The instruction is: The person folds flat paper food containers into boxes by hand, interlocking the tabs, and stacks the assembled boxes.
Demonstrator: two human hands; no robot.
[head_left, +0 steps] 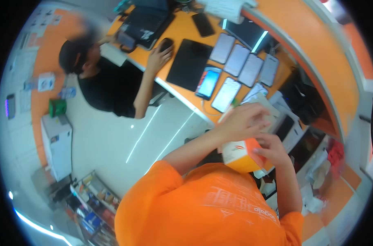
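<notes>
A white and orange cardboard box (pixel 237 152) is close in front of my body, tilted. My right hand (pixel 273 151) grips its right side, with the thumb pressed on the orange face. Over the far part of the box is my left hand (pixel 250 118), its fingers bent and close together near the right hand. What the left fingers hold, if anything, is hidden. Just beyond my left hand, a lit phone (pixel 226 94) with a white screen lies on the orange desk (pixel 186 95).
Several phones, including one with a blue screen (pixel 209 83), lie in rows beside a black mat (pixel 189 63). At the left, a person in black (pixel 112 88) rests a hand on a mouse (pixel 166 44) near a laptop (pixel 143 24). A raised orange counter (pixel 313 45) curves along the right.
</notes>
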